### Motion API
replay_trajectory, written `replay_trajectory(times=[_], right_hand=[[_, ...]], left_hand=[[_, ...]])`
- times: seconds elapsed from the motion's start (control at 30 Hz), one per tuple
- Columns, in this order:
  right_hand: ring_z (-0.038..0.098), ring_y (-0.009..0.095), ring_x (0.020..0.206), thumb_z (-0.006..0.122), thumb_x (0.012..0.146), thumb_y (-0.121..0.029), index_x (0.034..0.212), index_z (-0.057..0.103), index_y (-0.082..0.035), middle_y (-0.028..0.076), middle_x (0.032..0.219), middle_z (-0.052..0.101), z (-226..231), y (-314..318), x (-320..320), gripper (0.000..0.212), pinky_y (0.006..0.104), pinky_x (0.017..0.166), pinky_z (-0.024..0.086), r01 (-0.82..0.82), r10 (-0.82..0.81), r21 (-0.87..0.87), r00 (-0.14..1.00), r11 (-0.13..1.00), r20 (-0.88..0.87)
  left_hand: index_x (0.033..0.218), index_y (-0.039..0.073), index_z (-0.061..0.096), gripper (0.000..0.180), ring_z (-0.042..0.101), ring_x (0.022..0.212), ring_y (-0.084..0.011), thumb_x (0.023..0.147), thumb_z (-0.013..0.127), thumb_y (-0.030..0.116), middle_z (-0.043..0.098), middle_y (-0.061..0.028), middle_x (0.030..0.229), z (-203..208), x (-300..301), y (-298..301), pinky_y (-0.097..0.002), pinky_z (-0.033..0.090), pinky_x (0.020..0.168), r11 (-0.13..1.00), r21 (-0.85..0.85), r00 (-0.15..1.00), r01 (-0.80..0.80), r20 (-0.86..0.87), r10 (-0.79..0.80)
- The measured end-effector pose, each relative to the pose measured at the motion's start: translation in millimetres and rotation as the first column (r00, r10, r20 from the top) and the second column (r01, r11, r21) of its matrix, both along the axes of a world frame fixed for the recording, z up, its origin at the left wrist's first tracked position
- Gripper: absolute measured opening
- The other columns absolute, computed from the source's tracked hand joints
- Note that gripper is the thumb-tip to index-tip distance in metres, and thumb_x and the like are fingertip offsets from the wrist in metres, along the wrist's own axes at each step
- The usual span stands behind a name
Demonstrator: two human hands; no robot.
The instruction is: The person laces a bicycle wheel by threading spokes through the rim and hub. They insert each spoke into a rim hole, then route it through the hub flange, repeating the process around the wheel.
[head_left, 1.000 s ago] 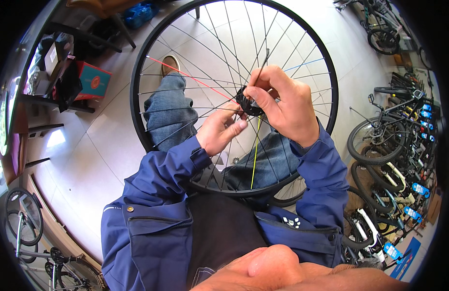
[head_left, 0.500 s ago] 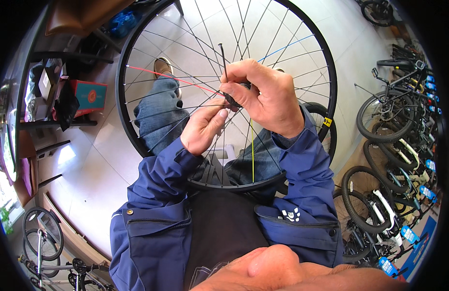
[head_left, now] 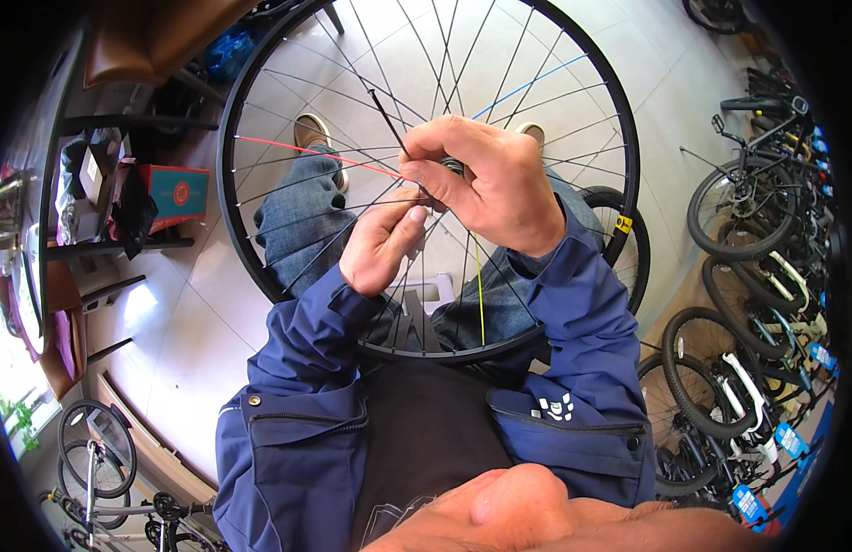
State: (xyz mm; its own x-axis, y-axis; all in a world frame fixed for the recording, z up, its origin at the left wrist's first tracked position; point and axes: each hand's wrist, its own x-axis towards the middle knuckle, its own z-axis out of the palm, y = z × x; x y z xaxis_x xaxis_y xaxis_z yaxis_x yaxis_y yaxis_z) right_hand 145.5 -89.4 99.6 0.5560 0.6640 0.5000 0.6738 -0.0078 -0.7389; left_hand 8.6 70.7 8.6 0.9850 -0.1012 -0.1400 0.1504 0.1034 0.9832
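Note:
A black-rimmed bicycle wheel point(head_left: 227, 184) lies across my lap. Most spokes are dark, but a red spoke point(head_left: 297, 147), a blue spoke point(head_left: 527, 89) and a yellow-green spoke point(head_left: 481, 285) stand out. My right hand point(head_left: 490, 184) pinches a thin black rod point(head_left: 385, 115) with a small knobbed tip, slanting up and to the left over the spokes. Just below it, my left hand point(head_left: 385, 239) is closed at the wheel's middle, its thumb along the curled fingers; what they pinch is hidden. Only a bit of the dark hub point(head_left: 454, 166) shows behind my right hand.
Several bicycles point(head_left: 743, 202) stand in a row along the right. At the left, a red and teal box point(head_left: 178, 195) rests on a shelf beside a brown chair point(head_left: 141, 46). Another bicycle point(head_left: 93, 460) is at the lower left. A second tyre point(head_left: 639, 248) shows behind the wheel's right side.
The black rod has swung from nearly upright to leaning left. My right hand has moved slightly left with it, and the left hand has barely moved.

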Motion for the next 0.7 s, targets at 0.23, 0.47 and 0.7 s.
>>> replay_trajectory(times=[0.23, 0.47, 0.7], right_hand=[[0.078, 0.02, 0.083, 0.085, 0.1, -0.005, 0.111, 0.076, 0.0, 0.009, 0.097, 0.08, -1.6, 0.6, -0.7, 0.016, 0.0304, 0.072, 0.061, 0.012, -0.012, -0.014, 1.0, 1.0, -0.02], [0.078, 0.032, 0.083, 0.085, 0.1, -0.011, 0.112, 0.075, -0.006, 0.013, 0.096, 0.079, -1.7, 0.4, -2.5, 0.017, 0.0365, 0.072, 0.062, 0.02, -0.023, -0.023, 0.995, 1.0, -0.099], [0.078, 0.032, 0.083, 0.085, 0.101, -0.013, 0.112, 0.075, -0.006, 0.012, 0.097, 0.079, 1.9, -1.1, -2.9, 0.017, 0.0363, 0.072, 0.062, 0.03, -0.035, -0.076, 0.997, 0.997, -0.069]], left_hand=[[0.118, 0.0, 0.066, 0.036, 0.057, 0.075, -0.011, 0.124, 0.048, 0.031, 0.063, -0.0033, 0.089, -1.5, -2.4, 0.4, -0.0289, 0.049, 0.071, 1.0, -0.029, 1.0, 0.001, -0.022, -0.001], [0.124, -0.001, 0.066, 0.037, 0.057, 0.076, -0.0105, 0.124, 0.048, 0.031, 0.063, -0.0032, 0.09, -2.9, -2.6, -0.5, -0.0286, 0.049, 0.071, 0.999, -0.046, 1.0, -0.006, -0.029, 0.004], [0.131, -0.002, 0.065, 0.037, 0.057, 0.075, -0.01, 0.124, 0.048, 0.031, 0.063, -0.0031, 0.09, -2.1, -2.0, -0.4, -0.0281, 0.049, 0.071, 0.999, -0.045, 1.0, 0.005, -0.01, -0.006]])
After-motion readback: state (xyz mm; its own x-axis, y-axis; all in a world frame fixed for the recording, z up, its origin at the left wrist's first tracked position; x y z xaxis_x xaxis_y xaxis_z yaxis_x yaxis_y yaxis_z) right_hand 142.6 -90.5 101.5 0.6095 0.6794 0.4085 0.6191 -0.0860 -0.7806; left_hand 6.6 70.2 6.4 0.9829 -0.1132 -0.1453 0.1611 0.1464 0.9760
